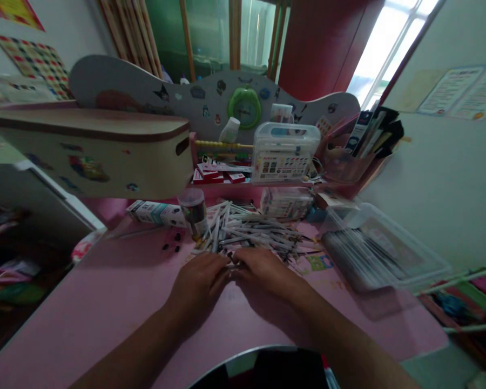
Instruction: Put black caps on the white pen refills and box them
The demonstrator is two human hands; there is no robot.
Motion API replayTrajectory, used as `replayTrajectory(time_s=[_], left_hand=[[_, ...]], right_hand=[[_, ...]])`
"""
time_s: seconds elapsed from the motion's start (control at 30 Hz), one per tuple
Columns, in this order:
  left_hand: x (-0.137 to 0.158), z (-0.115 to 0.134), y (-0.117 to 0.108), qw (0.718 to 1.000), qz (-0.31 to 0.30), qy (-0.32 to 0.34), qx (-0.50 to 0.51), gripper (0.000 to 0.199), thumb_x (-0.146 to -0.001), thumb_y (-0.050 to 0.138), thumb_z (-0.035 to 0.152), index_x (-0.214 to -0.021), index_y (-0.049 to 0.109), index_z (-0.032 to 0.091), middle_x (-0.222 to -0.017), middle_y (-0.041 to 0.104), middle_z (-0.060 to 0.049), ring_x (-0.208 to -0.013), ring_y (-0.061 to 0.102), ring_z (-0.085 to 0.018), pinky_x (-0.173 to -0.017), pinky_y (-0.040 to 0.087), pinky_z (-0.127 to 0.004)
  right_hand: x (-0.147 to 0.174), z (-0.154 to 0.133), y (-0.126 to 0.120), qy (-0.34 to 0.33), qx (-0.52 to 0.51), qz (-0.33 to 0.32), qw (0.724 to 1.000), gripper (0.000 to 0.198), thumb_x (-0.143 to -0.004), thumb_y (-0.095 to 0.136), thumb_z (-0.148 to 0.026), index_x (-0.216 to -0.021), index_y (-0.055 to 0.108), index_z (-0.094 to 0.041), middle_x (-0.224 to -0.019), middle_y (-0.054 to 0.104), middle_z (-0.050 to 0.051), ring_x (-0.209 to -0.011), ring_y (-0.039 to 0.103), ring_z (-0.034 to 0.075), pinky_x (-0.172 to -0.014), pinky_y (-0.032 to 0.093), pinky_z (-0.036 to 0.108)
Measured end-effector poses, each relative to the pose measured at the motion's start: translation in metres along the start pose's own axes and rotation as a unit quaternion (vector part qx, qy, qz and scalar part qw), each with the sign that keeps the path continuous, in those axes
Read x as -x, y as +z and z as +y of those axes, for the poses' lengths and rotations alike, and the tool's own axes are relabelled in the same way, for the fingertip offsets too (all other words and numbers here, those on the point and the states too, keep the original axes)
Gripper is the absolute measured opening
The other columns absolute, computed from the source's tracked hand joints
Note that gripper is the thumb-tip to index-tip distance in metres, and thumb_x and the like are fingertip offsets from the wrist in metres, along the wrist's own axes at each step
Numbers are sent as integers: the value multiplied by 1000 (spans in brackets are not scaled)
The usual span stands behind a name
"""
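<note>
My left hand (200,278) and my right hand (263,273) meet over the near edge of a pile, their fingertips almost touching. Both sets of fingers are closed on a slim pen (234,265), pale with dark parts, mostly covered by the fingers. Just beyond lies a loose heap of white pens (251,229), pointing in many directions. To the left of the heap stands a clear cylindrical tub (193,210) with dark things inside. Far to the right, an open clear plastic box (421,270) contains a row of dark-and-grey pens (360,254).
The pink desk (117,308) carries a long printed carton (156,213) at the back left and a clear case (287,202) behind the heap. On the shelf above stand another handled case (284,154), a green clock (244,108) and a cream bin (133,162).
</note>
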State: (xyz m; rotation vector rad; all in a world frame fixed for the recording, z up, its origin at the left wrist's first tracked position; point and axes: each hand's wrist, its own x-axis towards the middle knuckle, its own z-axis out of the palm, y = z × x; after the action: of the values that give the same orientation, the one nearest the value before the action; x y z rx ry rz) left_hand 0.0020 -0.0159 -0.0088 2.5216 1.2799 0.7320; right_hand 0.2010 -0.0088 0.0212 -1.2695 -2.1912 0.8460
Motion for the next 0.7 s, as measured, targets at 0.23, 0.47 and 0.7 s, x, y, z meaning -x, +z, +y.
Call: replayTrajectory(time_s=[0.23,0.47,0.7], left_hand=[[1,-12,-6,984,161,22,-77,37,-89,53,20,-124,61,20,-131,60,-15,-120,55,-33,-104,43,-53],[-2,-18,-7,986,161,2,-53,29,-89,52,25,-116,62,22,-125,62,-13,-121,55,-34,-103,43,-53],[-7,-18,-5,978,176,-105,26,33,-91,50,34,-118,62,21,-122,63,-13,-116,56,-32,-101,45,-52]], right_hand=[[74,-31,-94,77,243,79,964,19,-93,51,-19,-95,69,-22,-87,72,6,-76,64,20,-68,43,31],[141,20,-217,224,435,156,858,22,-86,55,-31,-87,74,-20,-84,68,10,-72,61,20,-69,44,32],[156,95,-237,324,448,-4,833,19,-76,62,-21,-59,68,-18,-61,66,7,-52,58,15,-52,33,26]])
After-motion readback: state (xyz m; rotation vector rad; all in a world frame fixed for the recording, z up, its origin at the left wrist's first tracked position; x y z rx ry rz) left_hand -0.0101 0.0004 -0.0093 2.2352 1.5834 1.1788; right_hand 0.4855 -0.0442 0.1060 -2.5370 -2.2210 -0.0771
